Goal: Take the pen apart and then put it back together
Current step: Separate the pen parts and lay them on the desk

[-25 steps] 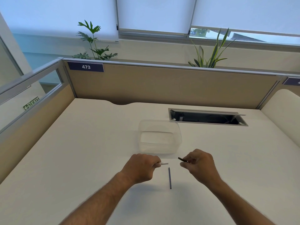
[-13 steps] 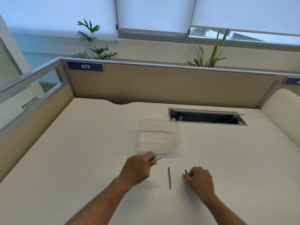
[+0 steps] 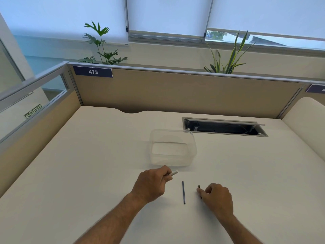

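The pen lies in separate parts on the white desk (image 3: 88, 173). My left hand (image 3: 151, 184) is closed around a white pen barrel (image 3: 174, 173), whose end sticks out to the right of my fingers. A thin dark refill (image 3: 183, 192) lies flat on the desk between my hands, pointing away from me. My right hand (image 3: 217, 198) rests low on the desk, fingertips pinched on a small dark pen piece (image 3: 199, 187) whose tip pokes up past the fingers. Most of that piece is hidden by my hand.
A clear plastic container (image 3: 173, 147) stands just beyond my left hand. Farther back right is an open cable slot (image 3: 223, 126) in the desk. Beige partition walls (image 3: 175, 92) close the desk at the back and left.
My right hand has come down from mid-air to the desk surface with the dark piece, ending right of the refill. My left hand stayed put, the barrel tilting slightly up.
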{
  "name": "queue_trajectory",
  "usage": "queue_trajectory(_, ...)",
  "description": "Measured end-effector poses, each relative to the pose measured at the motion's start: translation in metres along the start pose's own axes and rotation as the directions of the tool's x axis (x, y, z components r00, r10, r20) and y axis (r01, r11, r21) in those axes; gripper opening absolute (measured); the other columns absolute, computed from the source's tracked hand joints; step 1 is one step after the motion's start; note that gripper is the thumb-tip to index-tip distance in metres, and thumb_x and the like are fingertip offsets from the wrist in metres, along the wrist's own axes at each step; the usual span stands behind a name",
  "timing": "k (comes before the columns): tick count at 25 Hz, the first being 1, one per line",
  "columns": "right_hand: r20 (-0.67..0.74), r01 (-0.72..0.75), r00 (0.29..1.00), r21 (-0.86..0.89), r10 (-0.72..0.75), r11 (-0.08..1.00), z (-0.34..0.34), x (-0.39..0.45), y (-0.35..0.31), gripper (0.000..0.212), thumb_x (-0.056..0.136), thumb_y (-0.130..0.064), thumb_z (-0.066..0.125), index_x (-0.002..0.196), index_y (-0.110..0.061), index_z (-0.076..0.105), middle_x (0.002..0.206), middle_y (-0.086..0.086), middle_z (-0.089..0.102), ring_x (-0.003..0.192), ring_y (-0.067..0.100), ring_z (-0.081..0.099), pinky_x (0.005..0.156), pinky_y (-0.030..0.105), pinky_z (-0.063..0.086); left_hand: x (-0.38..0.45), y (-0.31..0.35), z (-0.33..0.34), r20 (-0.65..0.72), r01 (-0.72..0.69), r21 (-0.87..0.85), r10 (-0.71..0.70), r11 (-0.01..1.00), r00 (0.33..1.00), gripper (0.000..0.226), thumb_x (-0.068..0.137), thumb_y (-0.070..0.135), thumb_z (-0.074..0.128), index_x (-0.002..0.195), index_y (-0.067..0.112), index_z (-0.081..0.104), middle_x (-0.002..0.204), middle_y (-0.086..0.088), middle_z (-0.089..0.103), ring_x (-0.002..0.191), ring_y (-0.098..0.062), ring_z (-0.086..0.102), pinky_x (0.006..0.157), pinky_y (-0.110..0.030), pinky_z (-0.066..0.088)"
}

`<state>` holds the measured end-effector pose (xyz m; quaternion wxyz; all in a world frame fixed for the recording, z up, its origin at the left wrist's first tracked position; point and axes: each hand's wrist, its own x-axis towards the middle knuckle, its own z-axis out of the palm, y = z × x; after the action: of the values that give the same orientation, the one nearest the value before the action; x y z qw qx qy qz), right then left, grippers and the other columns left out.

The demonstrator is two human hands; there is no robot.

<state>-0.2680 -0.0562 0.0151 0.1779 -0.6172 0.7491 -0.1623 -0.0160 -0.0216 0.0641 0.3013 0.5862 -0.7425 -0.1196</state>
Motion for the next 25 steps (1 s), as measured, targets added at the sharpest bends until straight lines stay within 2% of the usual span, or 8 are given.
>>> queue_trajectory(2,-0.077,0.022,0.997,0.022,-0.021,1.000,-0.003,-0.001,-0.002,0.030,0.072,-0.051,0.076,0.067,-0.022,0.069,0.063,-0.011,0.066,0.063,0.014,0.064,0.054,0.024,0.043,-0.001,0.000,0.001,-0.014,0.000,-0.016,-0.001,1.000,1.000,0.005,0.093,0.031,0.056,0.090,0.027,0.055,0.069,0.006,0.068,0.057,-0.020,0.057,0.054,-0.034,0.051)
queue_trajectory(4,-0.109,0.079,0.992,0.085,-0.070,0.993,-0.005,-0.003,-0.009,0.026,0.070,-0.046,0.080,0.065,-0.023,0.069,0.058,-0.012,0.064,0.059,0.010,0.062,0.051,0.020,0.039,-0.003,-0.001,0.003,-0.030,0.012,-0.035,-0.013,0.999,0.999,0.005,0.092,0.031,0.058,0.090,0.027,0.055,0.069,0.007,0.068,0.057,-0.018,0.057,0.055,-0.034,0.052)
queue_trajectory(7,0.019,0.122,0.992,0.126,-0.126,0.985,0.000,-0.010,-0.026,0.023,0.068,-0.043,0.081,0.066,-0.025,0.068,0.059,-0.013,0.064,0.059,0.001,0.060,0.051,0.013,0.036,-0.004,-0.001,0.006,-0.046,0.068,-0.118,-0.074,0.991,0.996,0.007,0.090,0.030,0.062,0.090,0.027,0.056,0.072,0.010,0.069,0.059,-0.016,0.060,0.057,-0.037,0.055)
queue_trajectory(9,0.123,0.118,0.984,0.109,-0.131,0.987,0.006,-0.012,-0.037,0.022,0.066,-0.044,0.080,0.067,-0.025,0.067,0.063,-0.012,0.064,0.062,0.002,0.060,0.052,0.015,0.039,-0.004,0.000,0.008,-0.047,0.129,-0.210,-0.142,0.969,0.989,0.011,0.088,0.029,0.066,0.087,0.025,0.056,0.072,0.008,0.069,0.062,-0.017,0.062,0.060,-0.039,0.056)
queue_trajectory(13,0.226,0.043,0.973,0.043,-0.051,0.998,0.010,-0.009,-0.051,0.030,0.065,-0.047,0.079,0.065,-0.019,0.067,0.064,-0.009,0.067,0.062,0.007,0.062,0.051,0.022,0.044,-0.008,-0.001,0.011,-0.052,0.217,-0.352,-0.250,0.911,0.967,0.015,0.085,0.028,0.071,0.084,0.026,0.056,0.072,0.007,0.070,0.067,-0.013,0.067,0.064,-0.039,0.058)
queue_trajectory(17,0.275,-0.001,0.961,-0.035,0.011,0.999,0.012,-0.006,-0.058,0.033,0.060,-0.043,0.078,0.068,-0.012,0.070,0.067,-0.002,0.072,0.064,0.014,0.067,0.052,0.025,0.049,-0.011,-0.004,0.013,-0.067,0.269,-0.431,-0.328,0.861,0.942,0.017,0.082,0.027,0.074,0.081,0.026,0.057,0.069,0.006,0.071,0.067,-0.010,0.068,0.061,-0.038,0.058)
queue_trajectory(22,0.310,-0.002,0.950,-0.043,0.015,0.999,0.017,-0.002,-0.060,0.029,0.061,-0.039,0.078,0.067,-0.012,0.071,0.065,-0.003,0.070,0.062,0.014,0.066,0.045,0.021,0.041,-0.012,-0.006,0.013,-0.068,0.266,-0.449,-0.329,0.853,0.942,0.017,0.081,0.030,0.074,0.081,0.026,0.057,0.069,0.007,0.071,0.067,-0.009,0.068,0.060,-0.035,0.058)
queue_trajectory(25,0.305,-0.009,0.952,-0.048,0.023,0.999,0.016,-0.003,-0.059,0.029,0.060,-0.041,0.078,0.061,-0.014,0.066,0.062,-0.003,0.068,0.057,0.013,0.063,0.045,0.022,0.042,-0.011,-0.006,0.012,-0.066,0.265,-0.455,-0.329,0.850,0.942,0.017,0.081,0.030,0.074,0.081,0.026,0.057,0.069,0.007,0.071,0.067,-0.010,0.068,0.061,-0.037,0.058)
